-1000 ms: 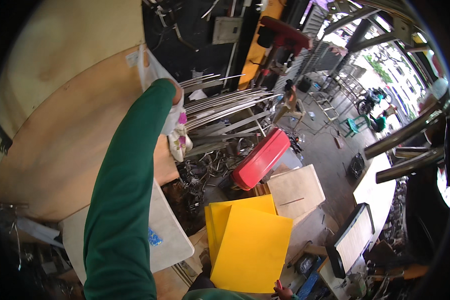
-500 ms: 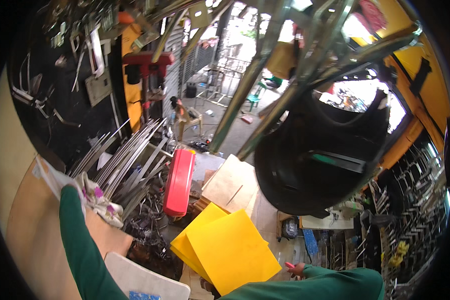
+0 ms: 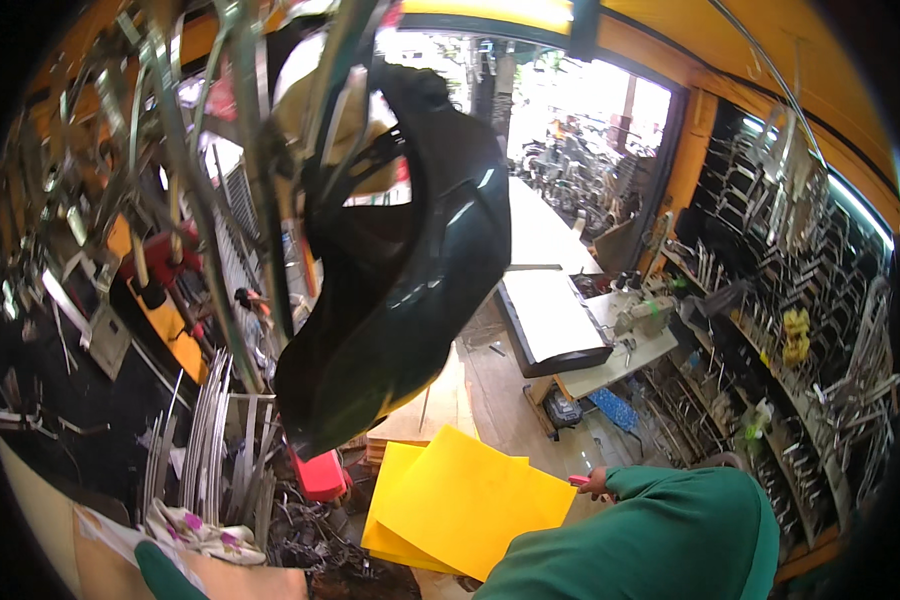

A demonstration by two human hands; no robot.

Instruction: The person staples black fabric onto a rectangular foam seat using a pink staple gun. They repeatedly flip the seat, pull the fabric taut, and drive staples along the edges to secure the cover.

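My right hand (image 3: 596,484) is closed around a small pink-red object (image 3: 578,480), whose kind I cannot make out, just off the right corner of some yellow sheets (image 3: 480,500). The sheets are flat and overlap one another at the lower centre. My right arm, in a green sleeve (image 3: 660,520), reaches in from the lower right. At the lower left my left sleeve (image 3: 163,575) ends beside a thin whitish plastic bag (image 3: 120,535); the left hand itself is hidden. A white cloth with purple flowers (image 3: 205,530) lies next to that bag.
A large glossy dark moulded shell (image 3: 420,270) hangs across the middle. Metal rods (image 3: 210,440) stand at left, near a red box-like thing (image 3: 322,476). A sewing machine (image 3: 646,318) sits on a table beyond, beside a white-topped panel (image 3: 550,318). Metal parts (image 3: 800,190) line the right wall.
The view has swung to the right, bringing the sewing machine and white-topped panel into sight. My left arm now shows only at the lower left edge. The right hand keeps its hold.
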